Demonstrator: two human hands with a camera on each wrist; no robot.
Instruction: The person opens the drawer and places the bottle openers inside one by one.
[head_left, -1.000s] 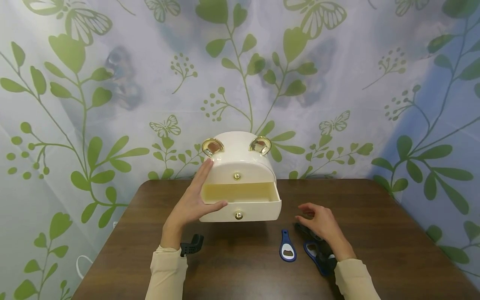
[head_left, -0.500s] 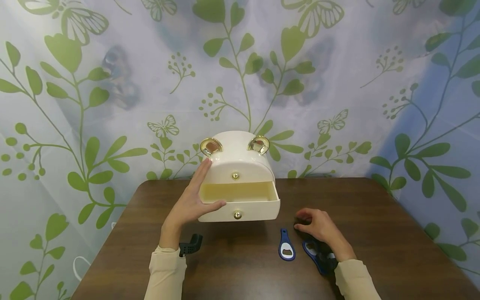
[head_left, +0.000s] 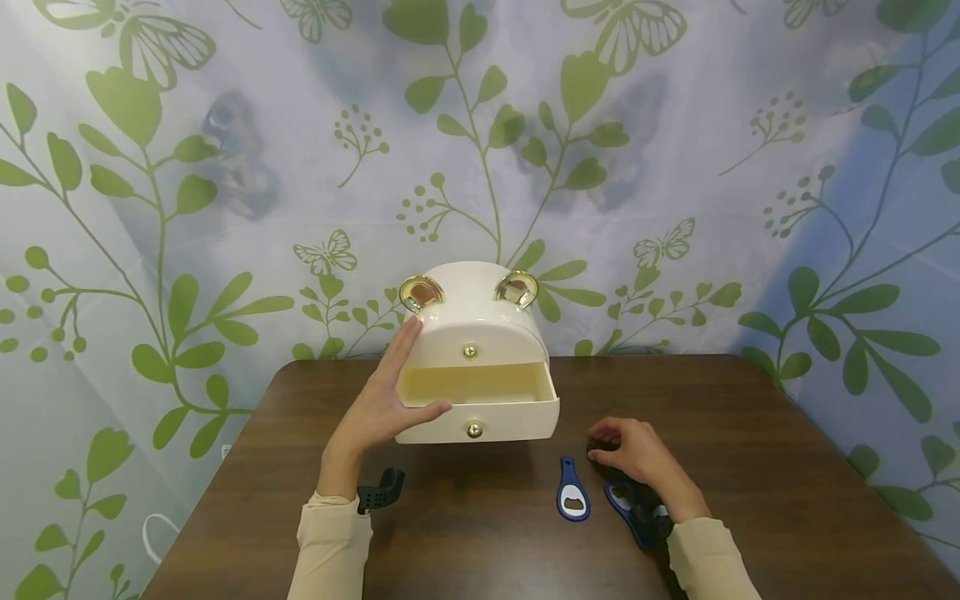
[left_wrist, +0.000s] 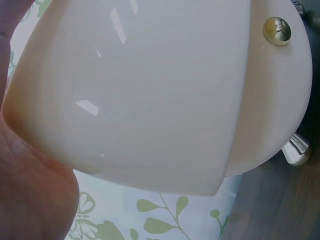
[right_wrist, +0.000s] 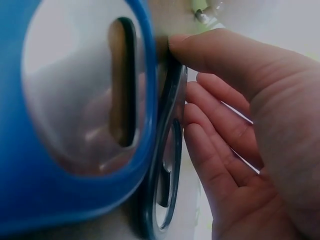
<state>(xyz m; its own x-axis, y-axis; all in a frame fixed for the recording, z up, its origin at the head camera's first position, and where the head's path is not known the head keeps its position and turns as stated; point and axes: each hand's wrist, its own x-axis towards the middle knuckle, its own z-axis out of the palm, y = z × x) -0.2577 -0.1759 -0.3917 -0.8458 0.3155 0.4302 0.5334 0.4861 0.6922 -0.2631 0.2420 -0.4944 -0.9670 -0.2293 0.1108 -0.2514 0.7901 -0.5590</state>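
Observation:
A cream chest (head_left: 480, 287) with gold ears and gold knobs stands at the table's middle, its lower drawer (head_left: 517, 423) pulled out. My left hand (head_left: 378, 408) rests spread along its left side, thumb across the drawer front and fingertips up by the left ear. To the right, my right hand (head_left: 648, 458) pinches the end of a dark bottle opener (right_wrist: 167, 107) between thumb and fingers; its oval head shows in the right wrist view. Beside it lies a blue bottle opener (right_wrist: 65, 90), partly covered by the hand in the head view.
Another blue bottle opener (head_left: 568, 477) lies apart in front of the drawer's right corner. The brown table (head_left: 465, 533) ends against a patterned cloth backdrop (head_left: 480, 192). A white cable (head_left: 150, 542) hangs past the table's left edge.
My right hand has lowered slightly, and its thumb and fingers have come together on the dark bottle opener. The left hand and the chest keep their places.

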